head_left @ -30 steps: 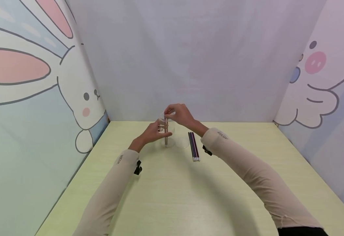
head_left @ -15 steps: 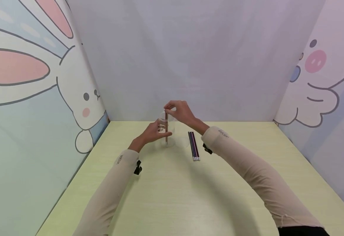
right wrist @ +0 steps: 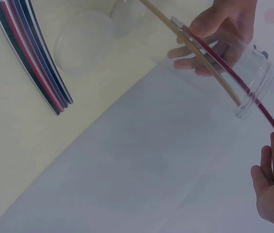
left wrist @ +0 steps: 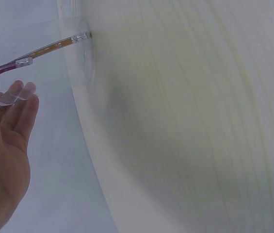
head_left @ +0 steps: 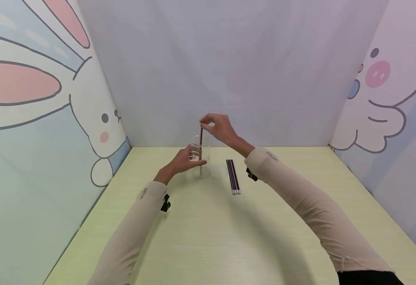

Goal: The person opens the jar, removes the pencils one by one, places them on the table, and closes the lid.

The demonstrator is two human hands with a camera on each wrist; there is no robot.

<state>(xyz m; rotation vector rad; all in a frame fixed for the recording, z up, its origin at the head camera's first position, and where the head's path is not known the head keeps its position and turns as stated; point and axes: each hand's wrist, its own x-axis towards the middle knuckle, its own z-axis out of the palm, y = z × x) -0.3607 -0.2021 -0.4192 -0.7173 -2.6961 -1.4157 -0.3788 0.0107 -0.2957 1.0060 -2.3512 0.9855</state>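
My left hand (head_left: 183, 160) grips a clear, see-through jar (head_left: 206, 153) round its side, thumb in front and fingers behind. Above the jar's mouth, my right hand (head_left: 221, 128) pinches the top of a dark red pencil (right wrist: 231, 74) between thumb and fingertips. That pencil's lower part is inside the jar, its pale end well above the bottom in the left wrist view. A yellow-orange pencil (left wrist: 54, 47) leans within the same jar, its silvery end at the bottom.
Several dark-coloured pencils (head_left: 233, 177) lie side by side on the pale wooden table (head_left: 200, 237), right of the jar. Between them and the jar lies a clear round lid (right wrist: 83, 43). A pale cloth wall (head_left: 229, 71) stands behind.
My right hand has risen, drawing the dark red pencil upward so that more of it shows above the rim. My left hand and the jar stay in about the same place.
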